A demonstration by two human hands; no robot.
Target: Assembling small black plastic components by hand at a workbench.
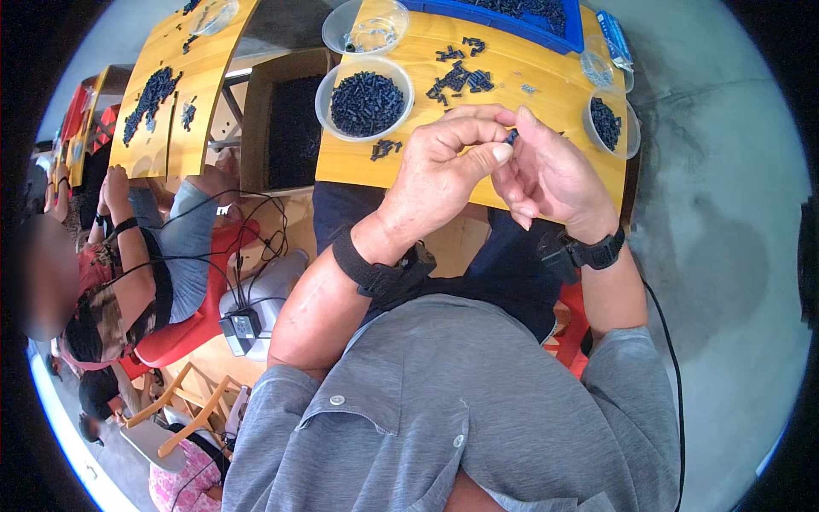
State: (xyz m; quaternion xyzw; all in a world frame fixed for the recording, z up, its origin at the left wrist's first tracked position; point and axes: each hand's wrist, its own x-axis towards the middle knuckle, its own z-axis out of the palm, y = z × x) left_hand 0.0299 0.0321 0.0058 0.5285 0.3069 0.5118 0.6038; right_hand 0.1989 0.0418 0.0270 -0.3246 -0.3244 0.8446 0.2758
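My left hand [448,158] pinches a small dark cylindrical plastic piece [511,136] between its thumb and fingertip, above the near edge of the table. Close beside it is my right hand [565,175], palm turned toward the left, its fingers bent and spread apart. The right hand's upper fingertip comes right up to the piece; whether it touches cannot be made out. Beyond my hands lies a loose pile of similar dark pieces [461,79]. To their left stands a clear round tub [408,96] full of such pieces, with a few more in front of it.
A blue tray [570,38] of dark parts sits at the back of the yellow table [358,166]. Another clear tub [633,136] stands at the right edge, and a tub with clear bits [363,21] at the back left. A cardboard box [256,128] and a seated co-worker [119,282] are at left.
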